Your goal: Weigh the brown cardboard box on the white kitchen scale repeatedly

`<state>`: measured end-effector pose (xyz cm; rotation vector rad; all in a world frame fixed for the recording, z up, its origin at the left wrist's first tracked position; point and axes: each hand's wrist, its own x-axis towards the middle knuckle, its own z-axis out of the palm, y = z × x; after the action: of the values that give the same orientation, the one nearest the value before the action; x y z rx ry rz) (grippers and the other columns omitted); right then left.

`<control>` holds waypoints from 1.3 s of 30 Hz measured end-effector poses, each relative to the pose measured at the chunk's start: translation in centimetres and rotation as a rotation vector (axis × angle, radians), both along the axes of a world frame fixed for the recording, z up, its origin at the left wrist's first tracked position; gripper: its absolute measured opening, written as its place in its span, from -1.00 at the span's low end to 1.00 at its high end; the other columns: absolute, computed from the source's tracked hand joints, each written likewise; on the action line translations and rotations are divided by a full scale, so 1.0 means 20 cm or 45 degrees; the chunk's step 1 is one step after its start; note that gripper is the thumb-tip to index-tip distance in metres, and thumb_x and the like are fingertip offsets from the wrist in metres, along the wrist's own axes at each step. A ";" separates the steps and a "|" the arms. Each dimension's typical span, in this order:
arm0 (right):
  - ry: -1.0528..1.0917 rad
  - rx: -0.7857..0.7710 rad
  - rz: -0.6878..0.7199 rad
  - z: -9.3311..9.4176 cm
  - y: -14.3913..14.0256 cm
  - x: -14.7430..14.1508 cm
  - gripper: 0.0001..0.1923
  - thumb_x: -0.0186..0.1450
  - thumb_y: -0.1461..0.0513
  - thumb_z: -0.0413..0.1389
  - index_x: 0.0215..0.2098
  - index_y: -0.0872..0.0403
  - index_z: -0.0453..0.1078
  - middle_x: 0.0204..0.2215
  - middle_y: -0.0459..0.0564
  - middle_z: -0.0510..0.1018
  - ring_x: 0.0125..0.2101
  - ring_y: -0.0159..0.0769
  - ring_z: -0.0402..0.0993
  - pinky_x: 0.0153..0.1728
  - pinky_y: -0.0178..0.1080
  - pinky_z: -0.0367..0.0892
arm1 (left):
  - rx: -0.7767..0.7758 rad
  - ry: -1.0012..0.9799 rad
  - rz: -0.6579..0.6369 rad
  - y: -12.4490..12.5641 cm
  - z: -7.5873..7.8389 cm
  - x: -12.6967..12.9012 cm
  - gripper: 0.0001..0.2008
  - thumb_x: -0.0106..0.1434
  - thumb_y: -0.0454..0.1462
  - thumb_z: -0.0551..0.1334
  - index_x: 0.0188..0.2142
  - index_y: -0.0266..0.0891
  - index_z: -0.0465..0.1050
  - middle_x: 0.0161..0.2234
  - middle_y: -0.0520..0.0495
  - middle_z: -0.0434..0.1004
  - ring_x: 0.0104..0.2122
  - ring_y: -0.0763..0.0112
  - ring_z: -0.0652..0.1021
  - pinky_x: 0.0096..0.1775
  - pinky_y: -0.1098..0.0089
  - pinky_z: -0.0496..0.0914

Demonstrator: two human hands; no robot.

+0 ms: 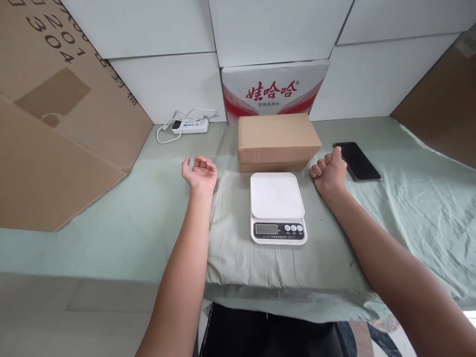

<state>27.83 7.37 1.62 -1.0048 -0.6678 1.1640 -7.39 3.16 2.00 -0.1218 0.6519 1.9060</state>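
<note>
Scale (277,203) lies between both hands on the counter (111,218), empty. Left hand (201,172) loosely curled, palm up; right hand (329,171) fisted, slightly nearer.

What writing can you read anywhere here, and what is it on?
"娃哈哈" in red, with "饮用纯净水" beneath: white and red carton.
"304" and "201", seen tilted: brown cardboard sheet; its other characters are cut off.
Scale button labels and power strip print: too small to read.

Bright, even light fills the scene, with only soft shadows under the box (278,141) and scale (277,206). The picture is sharp, though straight lines bow toward the edges
</note>
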 end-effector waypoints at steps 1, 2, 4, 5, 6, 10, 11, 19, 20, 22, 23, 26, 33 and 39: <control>0.013 0.001 0.000 0.00 0.00 0.00 -0.05 0.41 -0.42 0.28 -0.46 -0.05 -0.26 -0.68 -0.34 -0.22 -0.68 -0.51 -0.34 -0.72 -0.29 -0.21 | 0.000 0.015 -0.003 0.00 0.00 0.00 -0.49 0.64 -0.03 0.13 -0.46 -0.15 0.42 -0.59 0.07 0.53 -0.62 0.59 0.57 -0.51 0.62 0.42; 0.027 0.006 0.001 0.00 0.00 0.01 -0.06 0.42 -0.40 0.29 -0.46 -0.05 -0.26 -0.68 -0.34 -0.22 -0.68 -0.50 -0.34 -0.72 -0.29 -0.21 | -0.006 0.020 -0.003 0.00 0.01 0.01 -0.49 0.64 -0.02 0.14 -0.46 -0.15 0.42 -0.58 0.07 0.53 -0.62 0.59 0.57 -0.51 0.62 0.41; 0.059 0.027 0.019 0.01 0.00 0.02 -0.09 0.46 -0.33 0.28 -0.47 -0.04 -0.24 -0.69 -0.33 -0.19 -0.68 -0.49 -0.32 -0.72 -0.31 -0.18 | -0.030 -0.016 0.006 -0.01 0.03 0.02 -0.49 0.65 -0.02 0.13 -0.44 -0.15 0.43 -0.57 0.08 0.54 -0.62 0.59 0.57 -0.51 0.61 0.40; 0.077 0.041 0.040 0.01 0.01 0.03 -0.12 0.49 -0.30 0.26 -0.49 -0.03 -0.22 -0.69 -0.32 -0.17 -0.68 -0.49 -0.30 -0.72 -0.32 -0.15 | -0.043 -0.048 0.013 -0.01 0.04 0.03 -0.49 0.66 -0.03 0.11 -0.43 -0.15 0.44 -0.57 0.08 0.53 -0.62 0.58 0.56 -0.52 0.60 0.40; 0.093 0.054 0.067 0.00 0.01 0.04 -0.16 0.52 -0.26 0.24 -0.50 -0.02 -0.19 -0.70 -0.30 -0.15 -0.68 -0.48 -0.28 -0.71 -0.33 -0.11 | -0.055 -0.081 0.018 -0.02 0.05 0.04 -0.50 0.66 -0.03 0.10 -0.42 -0.15 0.45 -0.58 0.08 0.53 -0.63 0.58 0.56 -0.52 0.59 0.39; 0.140 0.083 0.185 -0.01 0.03 0.07 -0.27 0.54 -0.21 0.18 -0.56 -0.01 0.00 -0.73 -0.26 -0.02 -0.71 -0.45 -0.08 -0.68 -0.34 0.11 | -0.066 -0.124 -0.003 -0.03 0.09 0.06 -0.50 0.66 -0.03 0.09 -0.40 -0.17 0.45 -0.59 0.09 0.53 -0.65 0.60 0.55 -0.55 0.58 0.37; 0.146 0.086 0.199 -0.02 0.04 0.07 -0.29 0.52 -0.22 0.18 -0.56 -0.02 0.07 -0.74 -0.25 0.01 -0.72 -0.44 -0.03 -0.66 -0.34 0.15 | -0.065 -0.114 -0.011 -0.03 0.09 0.06 -0.49 0.66 -0.02 0.08 -0.40 -0.17 0.45 -0.59 0.09 0.53 -0.65 0.60 0.55 -0.56 0.57 0.36; 0.224 0.027 0.109 -0.04 0.07 0.08 -0.40 0.54 -0.25 0.04 -0.45 -0.06 0.39 -0.71 -0.13 0.42 -0.66 -0.28 0.41 -0.53 -0.21 0.54 | -0.076 0.026 -0.027 -0.02 0.09 0.09 -0.47 0.66 0.00 0.05 -0.39 -0.18 0.47 -0.58 0.07 0.56 -0.65 0.56 0.54 -0.56 0.54 0.38; 0.239 0.020 0.101 -0.04 0.07 0.09 -0.41 0.55 -0.25 0.03 -0.44 -0.06 0.39 -0.70 -0.12 0.44 -0.65 -0.27 0.44 -0.51 -0.21 0.56 | -0.079 0.043 -0.031 -0.02 0.09 0.09 -0.48 0.65 -0.01 0.05 -0.39 -0.18 0.48 -0.57 0.06 0.57 -0.65 0.55 0.55 -0.56 0.53 0.38; 0.262 0.017 0.083 -0.04 0.07 0.08 -0.40 0.55 -0.25 0.02 -0.45 -0.06 0.38 -0.68 -0.11 0.47 -0.62 -0.26 0.47 -0.48 -0.21 0.58 | -0.078 0.073 -0.043 -0.01 0.09 0.10 -0.49 0.64 0.00 0.07 -0.39 -0.17 0.48 -0.56 0.05 0.58 -0.64 0.53 0.56 -0.56 0.52 0.38; 0.268 0.019 0.074 -0.04 0.07 0.08 -0.40 0.55 -0.26 0.03 -0.45 -0.06 0.36 -0.66 -0.11 0.47 -0.61 -0.27 0.47 -0.47 -0.21 0.59 | -0.073 0.088 -0.049 -0.01 0.08 0.10 -0.50 0.63 0.00 0.08 -0.38 -0.17 0.49 -0.55 0.05 0.59 -0.63 0.53 0.56 -0.56 0.52 0.39; 0.255 0.038 0.083 -0.03 0.06 0.07 -0.41 0.49 -0.28 0.12 -0.45 -0.05 0.33 -0.62 -0.13 0.45 -0.58 -0.29 0.47 -0.44 -0.22 0.58 | -0.061 0.143 -0.068 0.00 0.06 0.10 -0.53 0.60 0.02 0.14 -0.37 -0.17 0.51 -0.53 0.03 0.61 -0.62 0.51 0.57 -0.55 0.51 0.40; 0.170 0.085 0.177 0.02 0.00 0.05 -0.60 0.28 -0.01 0.34 -0.38 -0.05 0.22 -0.54 -0.26 0.19 -0.60 -0.42 0.26 -0.47 -0.30 0.43 | -0.067 0.224 -0.085 0.00 0.05 0.10 -0.56 0.54 0.06 0.25 -0.36 -0.16 0.51 -0.50 0.01 0.64 -0.61 0.47 0.58 -0.56 0.50 0.39; 0.099 0.109 0.147 0.01 -0.01 0.02 -0.51 0.04 0.40 0.34 -0.32 -0.06 0.13 -0.55 -0.37 0.20 -0.62 -0.51 0.04 -0.56 -0.46 0.22 | -0.077 0.228 -0.094 0.00 0.05 0.11 -0.56 0.55 0.05 0.22 -0.36 -0.17 0.51 -0.49 0.00 0.64 -0.60 0.48 0.56 -0.54 0.50 0.38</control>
<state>28.18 7.16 1.73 -0.8537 -0.7148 1.2580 -5.13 3.19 2.90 0.0346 0.8238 1.8396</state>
